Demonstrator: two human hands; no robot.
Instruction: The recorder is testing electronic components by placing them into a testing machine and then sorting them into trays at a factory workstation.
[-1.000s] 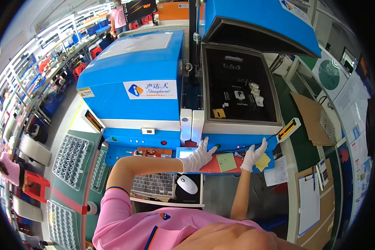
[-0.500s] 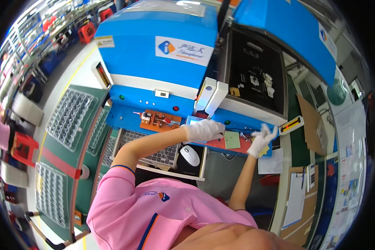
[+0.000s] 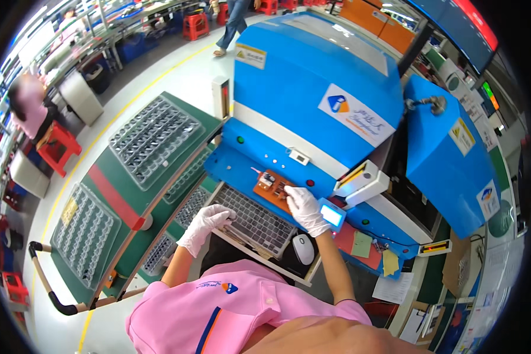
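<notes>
My right hand (image 3: 305,211), in a white glove, is at the right part of an orange fixture (image 3: 266,190) with small metal clamps. Its fingers are bent and closed against the fixture's metal parts; the exact contact is hidden. The fixture rests on the blue ledge (image 3: 227,154) of the machine. Over the left end of a keyboard (image 3: 255,223) is my left hand (image 3: 206,226), also gloved, with its fingers curled together. Whatever it may hold is too small to make out. Just right of my right hand stands a small lit screen (image 3: 331,216).
A white mouse (image 3: 303,249) lies beside the keyboard on the pull-out drawer. To the left, a green cart holds clear trays (image 3: 154,140) of small parts. The big blue machine cover (image 3: 312,76) rises ahead. Yellow and green notes (image 3: 361,244) lie right. A person (image 3: 28,109) sits far left.
The view has swung left. My left hand has moved from beside the screen to the keyboard's left end; my right hand has come from the notes at the right to the orange fixture.
</notes>
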